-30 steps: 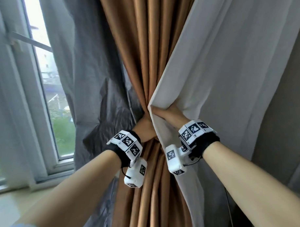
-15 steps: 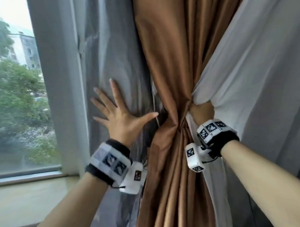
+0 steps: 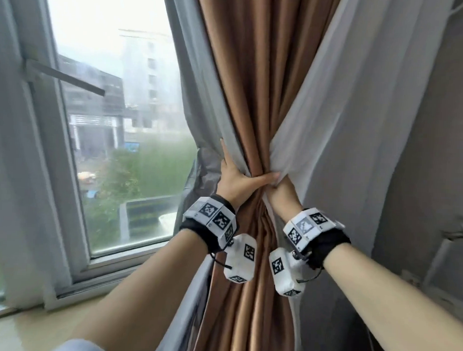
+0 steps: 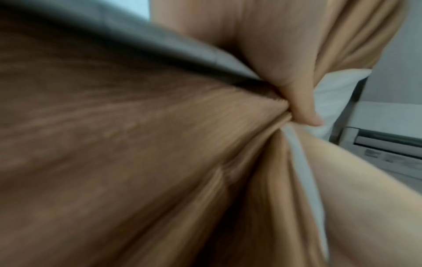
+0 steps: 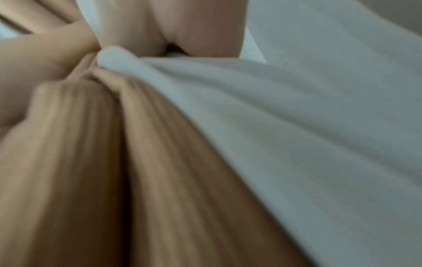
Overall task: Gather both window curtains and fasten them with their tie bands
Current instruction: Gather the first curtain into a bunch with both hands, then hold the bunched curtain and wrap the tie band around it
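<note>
From the head view, I have the brown curtain (image 3: 254, 102) pinched into a waist beside the window (image 3: 109, 118), with its pale lining (image 3: 331, 142) wrapped in from the right. My left hand (image 3: 235, 179) cups the bundle from the window side, thumb laid across the front and fingers pressing the grey edge inward. My right hand (image 3: 279, 191) is clamped on the lining fold at the same waist, and the two hands touch there. I judge this as the gathering step on this one curtain; I see no tie band anywhere.

In the left wrist view, blurred, my thumb (image 4: 301, 108) digs into the point where the brown folds (image 4: 160, 144) converge, with a white edge just beside it.

In the right wrist view, also blurred, the lining (image 5: 297, 126) lies over the brown folds (image 5: 114, 180), bunched at the top under my hand; the fingers themselves are hard to make out.

Next, I judge one hand must hold the whole bundle alone so the other can fetch the band.
</note>
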A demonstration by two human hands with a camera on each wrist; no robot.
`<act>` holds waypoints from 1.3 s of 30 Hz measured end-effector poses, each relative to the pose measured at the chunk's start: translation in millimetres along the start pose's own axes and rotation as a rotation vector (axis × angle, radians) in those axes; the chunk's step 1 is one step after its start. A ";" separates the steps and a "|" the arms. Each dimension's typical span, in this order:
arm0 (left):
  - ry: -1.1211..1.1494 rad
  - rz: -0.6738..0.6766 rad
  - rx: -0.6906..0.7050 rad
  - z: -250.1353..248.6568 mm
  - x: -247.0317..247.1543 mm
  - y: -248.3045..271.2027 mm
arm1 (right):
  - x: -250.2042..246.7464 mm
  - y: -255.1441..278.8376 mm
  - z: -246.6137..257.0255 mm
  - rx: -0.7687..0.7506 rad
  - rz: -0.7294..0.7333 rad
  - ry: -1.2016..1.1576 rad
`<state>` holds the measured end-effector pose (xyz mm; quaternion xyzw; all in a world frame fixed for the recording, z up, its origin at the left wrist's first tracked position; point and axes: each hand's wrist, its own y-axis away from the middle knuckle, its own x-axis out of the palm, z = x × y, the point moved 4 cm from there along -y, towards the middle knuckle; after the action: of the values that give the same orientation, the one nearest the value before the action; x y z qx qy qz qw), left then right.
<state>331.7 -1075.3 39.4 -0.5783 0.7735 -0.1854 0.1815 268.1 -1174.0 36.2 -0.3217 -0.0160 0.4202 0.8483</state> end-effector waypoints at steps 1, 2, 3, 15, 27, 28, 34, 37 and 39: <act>0.020 0.017 -0.011 0.0 9.8 -1.5 | -4.9 3.4 -6.3 0.016 0.047 0.006; 0.035 0.035 -0.014 -1.9 21.6 -1.5 | -11.7 6.8 -12.6 0.033 0.087 0.011; 0.039 0.044 -0.004 -2.8 32.6 -2.4 | -18.4 9.7 -16.2 0.040 0.116 0.019; -0.188 -0.124 -0.108 -33.0 76.3 13.7 | -96.1 19.6 -60.5 0.101 0.214 0.038; -0.201 -0.180 -0.061 -26.5 112.7 1.0 | -209.9 -43.0 -137.1 0.216 -0.362 0.195; -0.205 -0.183 -0.061 -24.6 119.2 -2.5 | -220.2 -47.5 -143.5 0.224 -0.398 0.208; -0.197 -0.184 -0.085 -18.8 146.3 -11.6 | -248.2 -66.5 -169.0 0.360 -0.384 0.012; -0.213 -0.167 -0.109 -16.8 160.3 -15.6 | -229.2 -70.4 -156.8 0.320 -0.202 -0.051; -0.213 -0.155 -0.116 -16.4 165.5 -17.5 | -204.9 -66.0 -136.7 0.253 -0.089 -0.083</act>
<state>294.1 -1237.8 51.2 -0.6622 0.7122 -0.0915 0.2140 222.7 -1424.0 14.6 -0.1934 -0.0119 0.3937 0.8986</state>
